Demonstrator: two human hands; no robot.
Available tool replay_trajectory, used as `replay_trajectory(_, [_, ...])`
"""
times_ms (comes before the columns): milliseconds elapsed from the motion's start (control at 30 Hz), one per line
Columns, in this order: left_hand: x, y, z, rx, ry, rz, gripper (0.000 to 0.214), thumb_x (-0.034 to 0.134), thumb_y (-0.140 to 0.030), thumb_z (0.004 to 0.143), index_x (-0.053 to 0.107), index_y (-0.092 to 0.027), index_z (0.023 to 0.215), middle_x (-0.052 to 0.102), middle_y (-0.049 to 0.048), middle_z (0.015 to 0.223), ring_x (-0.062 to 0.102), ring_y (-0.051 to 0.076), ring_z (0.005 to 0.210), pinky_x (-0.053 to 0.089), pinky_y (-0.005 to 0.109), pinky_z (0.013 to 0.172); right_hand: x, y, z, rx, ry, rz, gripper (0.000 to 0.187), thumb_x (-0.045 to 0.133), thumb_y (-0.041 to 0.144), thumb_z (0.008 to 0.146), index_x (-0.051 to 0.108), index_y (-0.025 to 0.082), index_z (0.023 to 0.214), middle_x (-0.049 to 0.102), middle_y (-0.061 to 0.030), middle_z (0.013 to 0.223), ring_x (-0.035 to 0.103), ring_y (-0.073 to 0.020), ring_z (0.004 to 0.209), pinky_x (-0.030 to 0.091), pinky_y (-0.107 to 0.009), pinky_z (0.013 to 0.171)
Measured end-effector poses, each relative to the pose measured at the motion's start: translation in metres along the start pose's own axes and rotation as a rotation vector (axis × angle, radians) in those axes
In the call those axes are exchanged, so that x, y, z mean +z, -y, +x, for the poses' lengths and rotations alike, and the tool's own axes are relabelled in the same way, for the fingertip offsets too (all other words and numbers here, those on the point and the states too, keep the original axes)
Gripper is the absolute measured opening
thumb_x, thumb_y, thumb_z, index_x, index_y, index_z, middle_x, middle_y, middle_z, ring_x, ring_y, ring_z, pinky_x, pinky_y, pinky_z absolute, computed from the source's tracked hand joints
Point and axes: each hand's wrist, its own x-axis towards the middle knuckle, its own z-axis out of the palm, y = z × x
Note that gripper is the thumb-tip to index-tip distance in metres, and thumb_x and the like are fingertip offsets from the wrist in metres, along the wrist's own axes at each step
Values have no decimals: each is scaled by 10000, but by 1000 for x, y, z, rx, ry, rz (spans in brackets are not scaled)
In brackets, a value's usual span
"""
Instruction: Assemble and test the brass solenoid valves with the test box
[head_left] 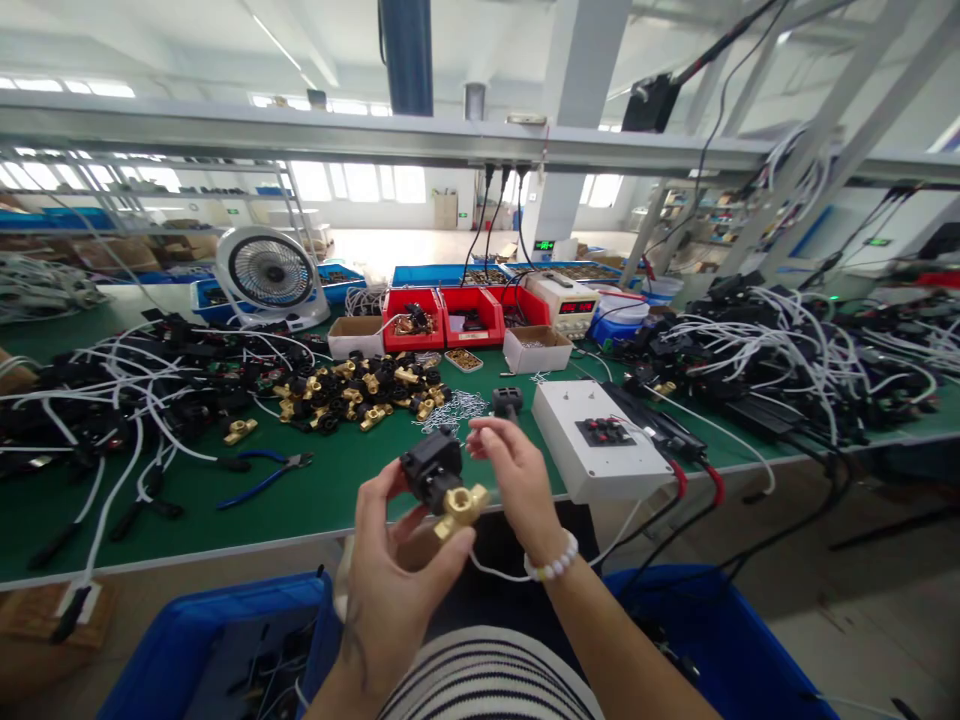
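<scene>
The left hand (405,560) clasps a boxy black housing (433,466) with glossy brass fitting (459,508); right hand (517,480) curled, grip unclear.

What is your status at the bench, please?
Left hand holding valve. Right hand near it, contents unclear. Pliers on bench, left of valve.

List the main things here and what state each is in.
Left grip: closed around black-and-brass assembly
Right grip: pinched; contents unclear
Pliers: handles spread
Power supply: display lit red
Fan: upright; spinning unclear
Red bins: open-topped, holding parts
Green sign: lit
</scene>
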Motion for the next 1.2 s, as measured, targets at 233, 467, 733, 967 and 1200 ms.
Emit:
replay_trajectory(233, [-20, 22, 18, -258, -197, -119, 754, 820, -470, 606, 496, -143, 1203, 583, 135, 1129, 617, 290, 1072, 597, 393, 848, 0, -62, 69, 238, 75, -86, 268, 497, 95, 838, 620, 108, 1076, 632, -38, 776, 576, -125, 589, 447, -221, 554])
replay_trajectory(467, [0, 28, -2, 205, -217, 263, 732, 795, -437, 721, 457, -247, 1342, 453, 104, 1273, 528, 266, 1198, 581, 413, 916, -20, -29, -21, 196, 457, 218, 614, 625, 668, 839, 590, 150, 1166, 668, -62, 835, 602, -132, 589, 502, -248, 579])
replay_trajectory(733, [-3, 7, 0, 59, 94, 178, 588, 559, -572, 875, 383, -431, 1418, 431, 39, 1454, 471, 328, 1307, 420, 593, 1080, -28, -15, -70, 120, 347, 447, 571, 787, 530, 786, 581, 170, 1179, 591, 12, 695, 506, -76, 478, 433, -183, 495])
replay_trajectory(967, [10, -20, 25, 48, -12, 123, 601, 609, -601, 843, 515, -329, 1370, 517, 35, 1419, 470, 283, 1325, 404, 446, 1126, -25, 2, -86, 36, 250, 440, 470, 770, 505, 809, 613, 222, 1149, 598, -18, 776, 465, -81, 524, 401, -165, 460])
replay_trajectory(1200, [6, -47, 61, -246, -111, -652, 398, 578, -514, 909, 668, -190, 1123, 690, 88, 1129, 663, 220, 1043, 611, 298, 783, -52, 19, -102, 91, 175, 517, 433, 793, 470, 793, 661, 316, 1175, 704, -91, 929, 579, -153, 633, 492, -263, 580])
